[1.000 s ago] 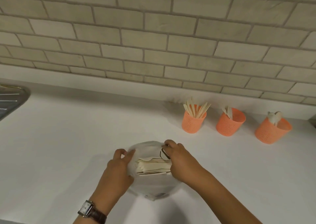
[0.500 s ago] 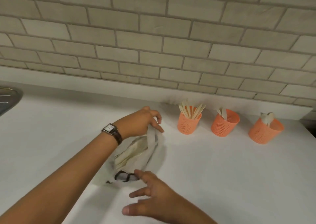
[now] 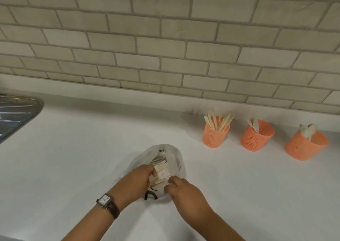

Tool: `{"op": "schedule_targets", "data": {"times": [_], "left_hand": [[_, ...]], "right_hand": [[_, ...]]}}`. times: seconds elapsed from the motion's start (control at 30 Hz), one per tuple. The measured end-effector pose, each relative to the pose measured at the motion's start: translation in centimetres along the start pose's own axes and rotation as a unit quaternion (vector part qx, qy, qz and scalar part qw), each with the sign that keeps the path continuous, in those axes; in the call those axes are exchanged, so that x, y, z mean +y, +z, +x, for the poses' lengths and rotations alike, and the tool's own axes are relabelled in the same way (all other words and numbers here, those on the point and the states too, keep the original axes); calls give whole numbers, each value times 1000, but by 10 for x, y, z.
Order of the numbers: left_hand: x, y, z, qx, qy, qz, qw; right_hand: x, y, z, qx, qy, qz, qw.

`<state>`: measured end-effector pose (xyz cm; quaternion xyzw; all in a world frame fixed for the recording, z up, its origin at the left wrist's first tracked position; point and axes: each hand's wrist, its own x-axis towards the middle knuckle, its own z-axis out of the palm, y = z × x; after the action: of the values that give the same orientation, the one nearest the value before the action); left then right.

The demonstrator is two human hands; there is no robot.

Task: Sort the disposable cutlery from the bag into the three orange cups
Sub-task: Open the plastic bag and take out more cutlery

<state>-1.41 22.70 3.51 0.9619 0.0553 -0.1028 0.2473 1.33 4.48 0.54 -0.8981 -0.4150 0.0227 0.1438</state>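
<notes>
A translucent white plastic bag [image 3: 173,156] lies on the white counter with a bundle of wooden cutlery [image 3: 161,169] showing through its opening. My left hand [image 3: 136,182], a watch on its wrist, pinches the bundle at the bag's left side. My right hand [image 3: 182,189] grips the bag's near edge on the right. Three orange mesh cups stand along the back right: the left cup [image 3: 215,136] holds several wooden knives, the middle cup [image 3: 256,136] a few forks, the right cup [image 3: 305,147], tilted, a few spoons.
The ribbed steel drainer of a sink [image 3: 14,115] reaches in at the far left. A brick-tiled wall [image 3: 165,38] rises behind the white counter [image 3: 73,158].
My left hand has come back from the bag's far side to its left side and taken hold of the cutlery. My right hand, open half a second ago, has closed on the bag's edge.
</notes>
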Motion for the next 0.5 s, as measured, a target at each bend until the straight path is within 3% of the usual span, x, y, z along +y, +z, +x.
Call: {"op": "schedule_targets", "data": {"times": [0.1, 0.27, 0.33, 0.5], "left_hand": [[-10, -13, 2, 24, -76, 111, 991], [-4, -13, 12, -58, -98, 252, 961], [-3, -2, 17, -59, -77, 262, 960], [-17, 21, 24, 34, -82, 193, 977]], "right_hand": [[-6, -4, 2, 14, -11, -29, 999], [-14, 2, 4, 36, -16, -28, 999], [-13, 6, 3, 34, -8, -19, 999], [-4, 4, -2, 91, 6, 26, 996]]}}
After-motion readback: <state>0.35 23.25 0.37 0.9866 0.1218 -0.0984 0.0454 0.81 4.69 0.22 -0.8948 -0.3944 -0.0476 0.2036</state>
